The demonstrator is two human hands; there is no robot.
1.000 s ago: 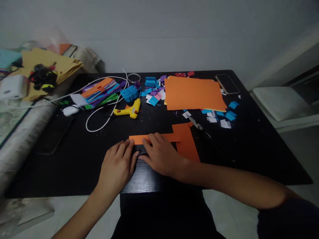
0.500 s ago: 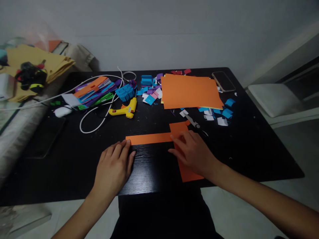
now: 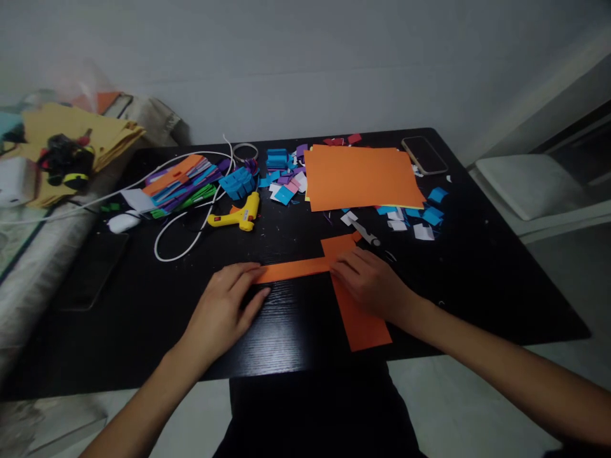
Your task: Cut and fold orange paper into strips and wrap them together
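My wide left hand (image 3: pixel 229 299) touched the orange strip (image 3: pixel 293 271). I couldn't tell if my right hand (image 3: pixel 366 277) gripped, or read the glue gun (image 3: pixel 238 217).

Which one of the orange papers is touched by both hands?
The long narrow strip: left hand at one end, right hand at the other. No other reaches the left hand.

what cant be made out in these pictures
Left end of the orange strip: head view, under the left hand.
Where the white cable leads: head view, cut off by the left edge.
Label on the yellow glue gun: head view, too small.
Handles of the scissors: head view, too dark.
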